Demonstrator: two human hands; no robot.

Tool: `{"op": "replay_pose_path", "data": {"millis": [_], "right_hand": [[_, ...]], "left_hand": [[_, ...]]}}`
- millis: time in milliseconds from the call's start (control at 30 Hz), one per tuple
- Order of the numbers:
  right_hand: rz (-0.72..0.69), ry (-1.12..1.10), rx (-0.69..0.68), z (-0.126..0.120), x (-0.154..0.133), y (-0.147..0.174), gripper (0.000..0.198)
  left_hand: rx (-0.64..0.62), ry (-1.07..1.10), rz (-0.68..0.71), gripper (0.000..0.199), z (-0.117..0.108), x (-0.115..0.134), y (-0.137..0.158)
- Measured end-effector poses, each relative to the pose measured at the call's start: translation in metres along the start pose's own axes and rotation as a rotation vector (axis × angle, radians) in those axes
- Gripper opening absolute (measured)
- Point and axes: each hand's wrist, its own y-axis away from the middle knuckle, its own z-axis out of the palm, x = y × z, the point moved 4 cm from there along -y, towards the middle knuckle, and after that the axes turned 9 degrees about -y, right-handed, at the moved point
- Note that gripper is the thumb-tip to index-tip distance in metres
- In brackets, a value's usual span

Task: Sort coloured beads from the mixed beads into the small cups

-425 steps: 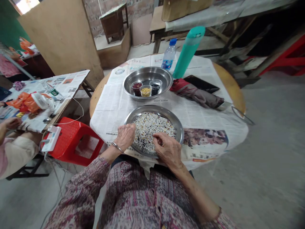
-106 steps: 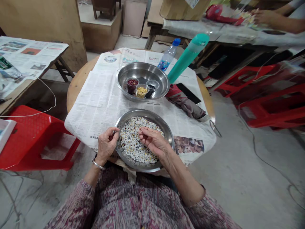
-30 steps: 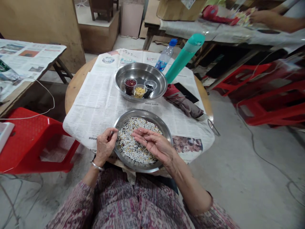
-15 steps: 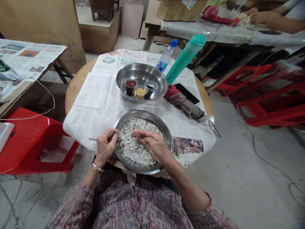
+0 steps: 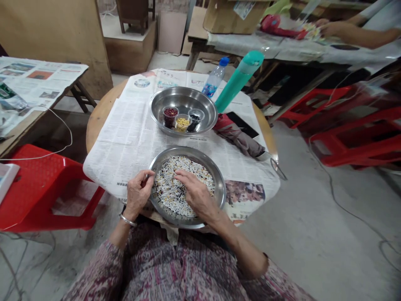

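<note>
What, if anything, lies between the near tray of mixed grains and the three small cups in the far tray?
Nothing visible: only flat newspaper separates the near tray from the far tray holding the cups. The right hand already rests on the grains.

The person wears a long-sleeved top (image 5: 188, 271) in a dense, small print of purple, maroon, grey and white, the pattern running over chest and both sleeves. The right sleeve (image 5: 275, 280) ends above the forearm, which is bare, and the left sleeve (image 5: 100, 271) likewise leaves the lower arm uncovered. A plain, thin silver bangle (image 5: 128, 220) circles the left wrist; both hands are bare.
</note>
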Motion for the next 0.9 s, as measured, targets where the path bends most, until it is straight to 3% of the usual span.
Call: {"op": "replay_pose_path", "data": {"millis": [67, 133, 267, 333, 400, 667, 900], "right_hand": [[-0.039, 0.004, -0.004, 0.002, -0.004, 0.002, 0.057], [0.034, -0.137, 0.061, 0.000, -0.006, 0.000, 0.049], [0.415, -0.783, 0.266, -0.006, 0.000, -0.006, 0.029], [0.558, -1.052, 0.291, -0.008, 0.002, -0.009, 0.026], [0.645, -1.182, 0.281, -0.009, 0.003, -0.010, 0.025], [0.745, -1.272, 0.300, -0.009, 0.007, -0.004, 0.017], [0.752, -1.263, 0.272, -0.008, 0.006, -0.004, 0.030]], "left_hand": [[-0.006, -0.003, -0.004, 0.015, 0.000, 0.000, 0.000], [-0.008, -0.006, -0.005, 0.016, 0.000, 0.000, 0.000], [0.001, -0.012, 0.002, 0.017, 0.000, -0.001, 0.000], [0.006, -0.006, 0.005, 0.017, 0.000, -0.001, 0.000], [0.006, 0.000, 0.004, 0.017, 0.000, -0.001, 0.000], [-0.002, -0.002, -0.006, 0.017, 0.000, 0.000, 0.000], [0.009, -0.004, 0.010, 0.017, 0.000, -0.001, -0.001]]}}
